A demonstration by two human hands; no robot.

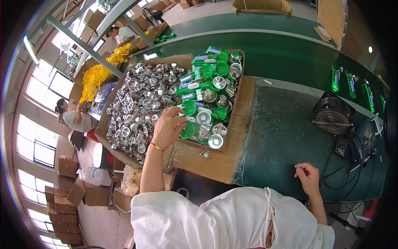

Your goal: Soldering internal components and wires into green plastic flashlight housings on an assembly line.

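My left hand [166, 128] reaches over a box of green flashlight shells [188, 108], its fingers closed on one at the near left, by a small white piece. Blue-wrapped cylinders and wiring show in several shells. Silver reflector cups with white rims [216, 141] lie beside my fingertips. To the left, a large carton holds a deep heap of silver reflector cups [143, 103]. My right hand [307, 178] hovers low at the right by the green tabletop [282, 124], fingers loosely bent and apart, with nothing visible in them.
A loose cup [204, 154] lies on the cardboard sheet [207, 164]. A black fan with a wire guard [333, 121] and cables stand at right. Green shells [351, 84] lie on the far green belt. Two people work at the left beside yellow parts [96, 79].
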